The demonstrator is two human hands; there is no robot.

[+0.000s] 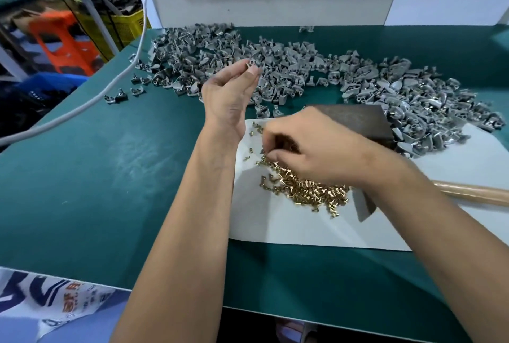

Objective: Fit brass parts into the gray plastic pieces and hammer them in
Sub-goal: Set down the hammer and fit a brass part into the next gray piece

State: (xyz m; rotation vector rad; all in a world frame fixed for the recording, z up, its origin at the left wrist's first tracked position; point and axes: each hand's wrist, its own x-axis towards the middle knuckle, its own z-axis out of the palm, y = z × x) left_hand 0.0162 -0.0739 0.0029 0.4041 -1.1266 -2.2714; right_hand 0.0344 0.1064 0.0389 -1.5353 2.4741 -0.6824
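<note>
Nearest the viewer, the flat white paper sheet lies on the green bench mat, and everything else can be placed from it. A loose heap of small brass pins sits on the sheet's middle. The right hand rests over the far-left edge of that heap, fingers curled down into the pins; whether they have already pinched one cannot be told, since the fingertips are hidden. Behind this hand, on the sheet's far edge, stands a dark metal block, and a pale wooden handle lies across the sheet's right side.

Just beyond the sheet's far-left corner, the left hand is raised, thumb and forefinger pinching one small gray plastic piece at its tip. Farther still, a wide spread of gray plastic pieces covers the mat.

The coming move probably turns on this: the held piece lies up and to the left of the right fingers, well apart, so a pin must travel that way, its shank presumably lined up with the piece's hole.
</note>
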